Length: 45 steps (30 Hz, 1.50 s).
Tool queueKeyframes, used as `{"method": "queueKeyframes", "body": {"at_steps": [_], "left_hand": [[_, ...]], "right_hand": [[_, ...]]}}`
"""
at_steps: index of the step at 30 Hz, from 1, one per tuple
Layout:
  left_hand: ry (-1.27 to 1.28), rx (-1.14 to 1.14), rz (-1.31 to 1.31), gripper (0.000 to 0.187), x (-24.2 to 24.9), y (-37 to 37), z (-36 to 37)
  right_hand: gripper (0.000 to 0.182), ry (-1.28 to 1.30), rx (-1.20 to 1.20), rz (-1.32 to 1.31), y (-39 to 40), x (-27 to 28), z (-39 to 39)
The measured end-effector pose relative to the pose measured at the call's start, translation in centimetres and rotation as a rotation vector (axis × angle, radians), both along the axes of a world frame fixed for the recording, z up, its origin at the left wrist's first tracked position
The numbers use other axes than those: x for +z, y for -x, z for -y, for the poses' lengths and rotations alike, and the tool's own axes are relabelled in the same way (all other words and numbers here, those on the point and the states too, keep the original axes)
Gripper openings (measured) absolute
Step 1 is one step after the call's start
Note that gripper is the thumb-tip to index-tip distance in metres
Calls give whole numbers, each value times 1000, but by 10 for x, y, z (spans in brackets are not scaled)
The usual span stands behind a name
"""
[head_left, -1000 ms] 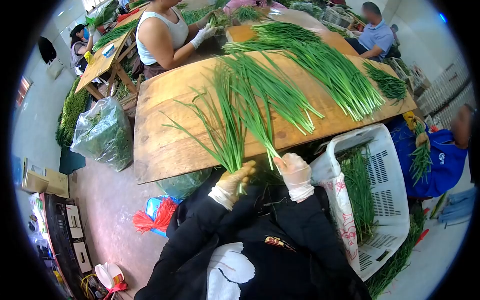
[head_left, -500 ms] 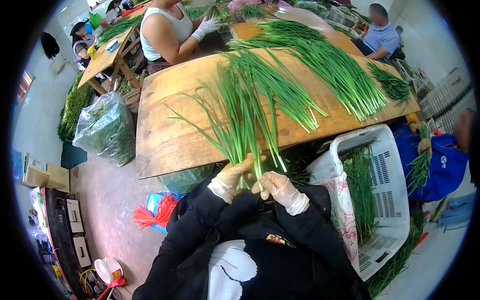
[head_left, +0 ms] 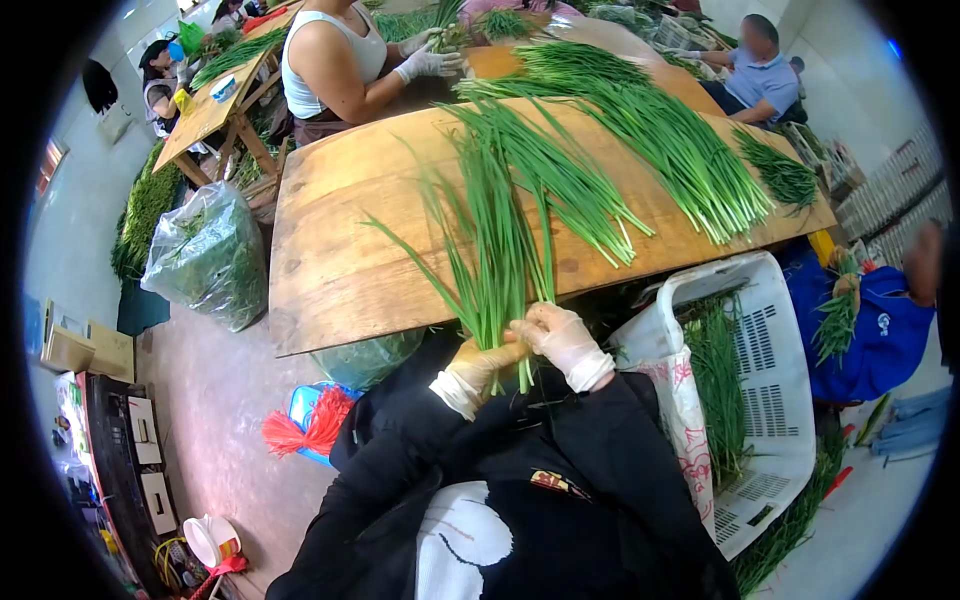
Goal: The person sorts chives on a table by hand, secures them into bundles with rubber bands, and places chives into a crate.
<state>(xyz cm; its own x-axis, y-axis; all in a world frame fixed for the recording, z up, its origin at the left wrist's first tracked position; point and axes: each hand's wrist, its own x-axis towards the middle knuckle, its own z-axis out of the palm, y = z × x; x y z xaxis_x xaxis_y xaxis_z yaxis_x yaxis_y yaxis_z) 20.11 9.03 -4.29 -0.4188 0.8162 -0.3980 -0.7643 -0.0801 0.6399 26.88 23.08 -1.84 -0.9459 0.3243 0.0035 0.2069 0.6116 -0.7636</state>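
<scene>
My gloved left hand [head_left: 480, 368] is wrapped round the lower stems of a bunch of garlic chives [head_left: 495, 240]. Their leaves fan out over the table edge, and a few pale stem ends poke out below my fist. Close beside it, my gloved right hand [head_left: 565, 340] is closed, its fingertips pinching chive stalks at the right side of the bunch. Just beyond lies a smaller loose pile of chives [head_left: 575, 185], touching or overlapping the held leaves. Farther right is a large heap of chives [head_left: 680, 150], white ends facing me.
The wooden table [head_left: 330, 250] ends just ahead of me. A white plastic crate [head_left: 775, 390] with chives stands at my right. Red ties [head_left: 312, 425] lie on something blue at left. Behind are a stuffed clear bag [head_left: 210, 260] and a white-gloved co-worker [head_left: 335, 70]; others sit farther off.
My right hand has risen from the stem ends to the bunch's right side. My left hand has shifted slightly right. Across the table, the co-worker's gloved hands have moved right with chives.
</scene>
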Motion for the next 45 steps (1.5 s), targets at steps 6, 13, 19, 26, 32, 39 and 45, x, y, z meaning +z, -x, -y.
{"method": "queueKeyframes", "body": {"at_steps": [6, 13, 19, 26, 32, 39, 45], "left_hand": [[-139, -137, 81, 30, 5, 5, 9], [-13, 49, 347, 27, 2, 4, 1], [-49, -23, 200, 29, 11, 1, -11], [-71, 91, 33, 34, 17, 57, 9], [-38, 3, 24, 32, -7, 59, 10], [-155, -45, 174, 34, -8, 30, 2], [-64, -42, 104, 36, -8, 22, 6]], "right_hand": [[23, 732, 33, 66, 1, -12, -2], [21, 161, -139, -170, -16, -2, 0], [19, -197, 93, -409, -24, 9, 11], [25, -193, 582, 361, -116, -34, -2], [35, -54, 51, 325, -101, 18, -54], [28, 449, -62, 170, -8, -23, -34], [28, 309, 303, 289, -8, -5, 18]]}}
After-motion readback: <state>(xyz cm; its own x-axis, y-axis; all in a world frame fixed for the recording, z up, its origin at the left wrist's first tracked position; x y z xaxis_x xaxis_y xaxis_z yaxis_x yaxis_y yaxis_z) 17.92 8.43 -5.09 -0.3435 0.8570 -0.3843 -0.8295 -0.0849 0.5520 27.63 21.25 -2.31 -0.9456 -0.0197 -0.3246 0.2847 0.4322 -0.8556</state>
